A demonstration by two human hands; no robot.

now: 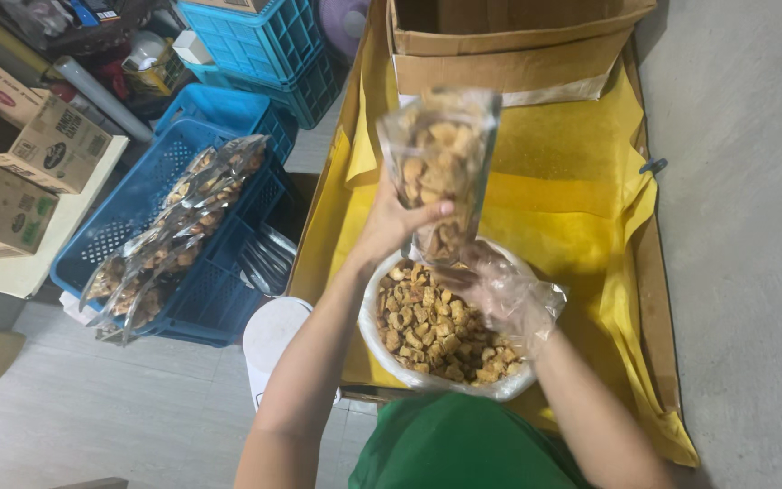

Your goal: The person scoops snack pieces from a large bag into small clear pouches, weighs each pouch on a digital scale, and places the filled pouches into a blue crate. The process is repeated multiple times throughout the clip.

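1. clear plastic bag [439, 163] of golden-brown fried snack pieces is held up above the white bowl [375, 326], upright and slightly blurred, looking close to full.
2. left hand [389, 226], bare, has its fingers clamped round the lower part of the bag, thumb across the front.
3. right hand [500, 290], in a thin clear plastic glove, sits just under the bag and over the bowl; its fingers are loosely curled, apart rather than closed, and i cannot tell whether they touch the bag's bottom or hold any pieces.
4. as for progress, my guess is the job is partly done: a row of filled bags [174, 235] already lies in the blue crate [219, 299] to the left, while the bowl holds a good heap of loose snack pieces [436, 330], so plenty seems left to pack.
5. the bowl rests on a yellow cloth [572, 199] lining a shallow cardboard tray [658, 299], with an open cardboard box [509, 45] at the far end.
6. the room looks like a storage corner: grey tiled floor [119, 417], more blue crates [255, 41] stacked behind, printed cartons [20, 154] on the left, a white lid-like thing [273, 335] beside the tray.
7. the person wears a green garment [454, 448].
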